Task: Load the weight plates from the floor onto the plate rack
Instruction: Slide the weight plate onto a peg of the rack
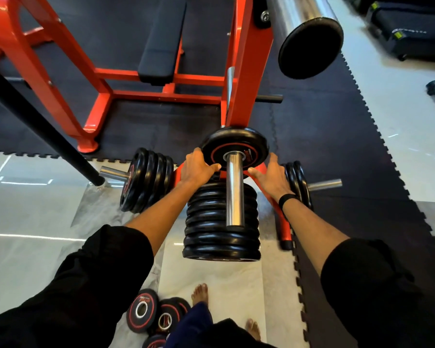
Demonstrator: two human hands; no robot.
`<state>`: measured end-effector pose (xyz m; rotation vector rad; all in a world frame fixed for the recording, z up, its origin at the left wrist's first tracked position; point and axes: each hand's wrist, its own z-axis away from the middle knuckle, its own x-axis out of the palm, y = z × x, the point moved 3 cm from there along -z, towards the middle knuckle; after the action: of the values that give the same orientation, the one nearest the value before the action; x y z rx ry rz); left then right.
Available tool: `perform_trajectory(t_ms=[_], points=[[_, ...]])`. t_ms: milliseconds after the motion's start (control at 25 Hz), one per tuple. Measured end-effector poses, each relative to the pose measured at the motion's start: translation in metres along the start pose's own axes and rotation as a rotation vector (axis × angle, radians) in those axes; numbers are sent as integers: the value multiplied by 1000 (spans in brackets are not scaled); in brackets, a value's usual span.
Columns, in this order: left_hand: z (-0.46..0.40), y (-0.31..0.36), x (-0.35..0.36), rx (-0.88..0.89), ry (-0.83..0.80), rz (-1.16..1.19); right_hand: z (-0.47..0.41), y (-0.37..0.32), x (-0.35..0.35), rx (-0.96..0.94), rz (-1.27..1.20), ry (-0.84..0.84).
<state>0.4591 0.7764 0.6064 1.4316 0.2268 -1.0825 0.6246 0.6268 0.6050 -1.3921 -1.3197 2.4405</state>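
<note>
A black weight plate with a red ring [234,144] sits on the chrome peg [234,192] of the red plate rack [283,222], pushed to the peg's far end. My left hand [197,168] grips its left rim and my right hand [271,178] holds its right rim. Below the peg, a thick stack of black plates [221,227] hangs on a lower peg. More plates fill the left peg [146,179] and the right peg [299,182]. Small black plates with red rings [156,315] lie on the floor by my bare feet.
A red bench frame [106,96] with a black pad [161,38] stands behind the rack on dark rubber matting. A black bar [40,121] slants in from the left. A chrome roller with a black end cap [310,47] hangs at upper right. A treadmill [412,28] stands far right.
</note>
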Motion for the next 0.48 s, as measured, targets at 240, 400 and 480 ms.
perform_trajectory(t_ms=[240,400,480], points=[[63,-19,-2,-32,-35,27,59,2,1,-129,-61,-127],[120,-28,-8,-3,9,60,103,5,-4,-168,-11,-179],[153,-30,-8,8,45,68,135,8,-11,-192,-21,-189]])
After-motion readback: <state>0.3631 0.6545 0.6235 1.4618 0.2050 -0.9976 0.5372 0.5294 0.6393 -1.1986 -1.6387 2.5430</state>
